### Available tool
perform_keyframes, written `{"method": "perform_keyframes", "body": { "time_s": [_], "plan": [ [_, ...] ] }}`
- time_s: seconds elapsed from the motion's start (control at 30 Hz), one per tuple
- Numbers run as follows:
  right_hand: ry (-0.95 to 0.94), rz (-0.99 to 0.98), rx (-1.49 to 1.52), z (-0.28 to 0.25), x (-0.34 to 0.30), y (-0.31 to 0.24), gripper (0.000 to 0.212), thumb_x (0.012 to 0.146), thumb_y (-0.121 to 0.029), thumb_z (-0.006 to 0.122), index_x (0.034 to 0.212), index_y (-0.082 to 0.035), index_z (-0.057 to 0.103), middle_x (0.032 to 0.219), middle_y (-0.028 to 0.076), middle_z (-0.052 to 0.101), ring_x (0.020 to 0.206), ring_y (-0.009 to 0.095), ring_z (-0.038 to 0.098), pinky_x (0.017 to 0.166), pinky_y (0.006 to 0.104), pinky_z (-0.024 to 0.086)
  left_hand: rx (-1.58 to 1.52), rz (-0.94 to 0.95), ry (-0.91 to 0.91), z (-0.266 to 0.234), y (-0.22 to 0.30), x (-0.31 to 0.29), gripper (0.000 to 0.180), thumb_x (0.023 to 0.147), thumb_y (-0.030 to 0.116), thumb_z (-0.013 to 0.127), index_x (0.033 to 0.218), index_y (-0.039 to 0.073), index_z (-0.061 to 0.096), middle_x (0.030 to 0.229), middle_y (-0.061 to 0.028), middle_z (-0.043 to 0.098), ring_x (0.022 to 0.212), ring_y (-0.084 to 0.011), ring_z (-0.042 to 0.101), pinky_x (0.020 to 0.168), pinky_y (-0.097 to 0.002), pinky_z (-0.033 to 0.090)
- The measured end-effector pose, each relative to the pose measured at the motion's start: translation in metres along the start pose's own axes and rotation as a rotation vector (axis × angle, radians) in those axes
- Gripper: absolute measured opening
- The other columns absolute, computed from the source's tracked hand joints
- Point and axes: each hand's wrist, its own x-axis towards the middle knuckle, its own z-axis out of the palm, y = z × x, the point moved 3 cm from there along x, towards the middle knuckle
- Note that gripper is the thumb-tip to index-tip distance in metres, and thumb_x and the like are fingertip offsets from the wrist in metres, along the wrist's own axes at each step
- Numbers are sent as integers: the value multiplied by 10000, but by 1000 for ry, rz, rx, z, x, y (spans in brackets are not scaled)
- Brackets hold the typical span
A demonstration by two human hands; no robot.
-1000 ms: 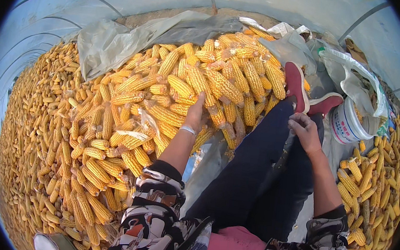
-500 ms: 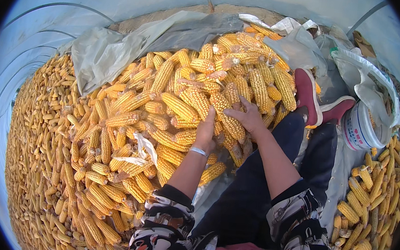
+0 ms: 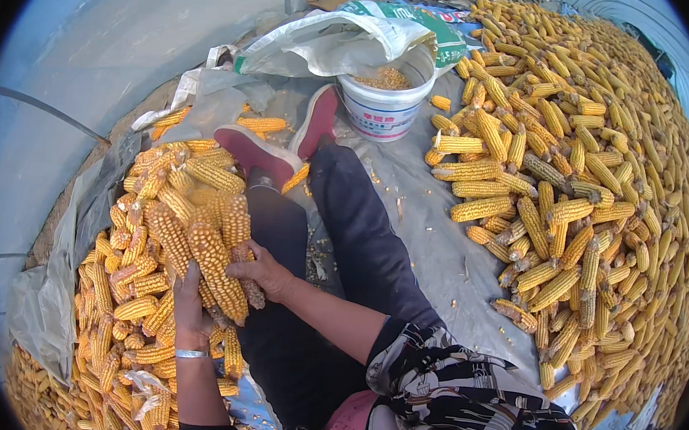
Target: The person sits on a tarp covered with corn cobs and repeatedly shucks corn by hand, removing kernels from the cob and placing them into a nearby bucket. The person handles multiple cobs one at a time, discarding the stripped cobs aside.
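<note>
A bunch of several yellow corn cobs (image 3: 216, 273) is clasped between my two hands. My left hand (image 3: 189, 308), with a silver bracelet at its wrist, closes on the bunch from the left and below. From the right, my right hand (image 3: 262, 273) presses on the outer cobs, its thumb and fingers bent around their side. The bunch is held over the edge of the left corn pile (image 3: 136, 309), beside my dark-trousered leg. Parts of the fingers are hidden behind the cobs.
A white bucket (image 3: 380, 119) holding loose kernels stands beyond my maroon shoes (image 3: 257, 154), with a white and green sack (image 3: 320, 43) draped at its rim. A large corn heap (image 3: 600, 231) fills the right side. Grey sheeting (image 3: 432, 257) with scattered kernels covers the ground.
The view has swung to the right, bringing the bucket and right heap further into sight. My hands have gathered the cobs together and raised them off the pile.
</note>
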Motion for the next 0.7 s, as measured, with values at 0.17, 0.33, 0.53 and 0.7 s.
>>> {"method": "perform_keyframes", "body": {
  "time_s": [0.17,0.33,0.53,0.7],
  "plan": [
    [-4,-341,420,-95,-74,-97,646,887,-252,682,1421,-71,365,1299,114,561,1187,262,570,1031,432,468,262,-54,-417,173,-26,42,434,941,197,635,1296,-14,501,1179,-84,617,1010,-154,619,888,-306,494],
    [326,-802,394,-235,-202,-235,899,849,-737,481,1460,-92,344,1447,183,421,1275,391,463,1090,526,383,288,143,-897,336,-64,23,860,836,213,753,1485,-55,256,1340,-233,540,1205,-226,564,964,-317,484],
    [861,-529,541,-303,-254,-175,671,973,-532,455,1467,-94,335,1410,171,491,1206,270,567,977,444,505,794,317,-926,257,-90,-12,426,799,183,754,1108,-88,641,1068,-259,669,932,-301,699,817,-364,528],
    [275,-263,176,-214,-125,-124,428,1006,-319,511,1335,-47,475,1152,115,637,953,197,642,858,346,560,653,246,-218,46,-49,0,299,813,100,730,1054,-66,669,950,-166,711,825,-185,703,794,-293,535]
  ]
}}
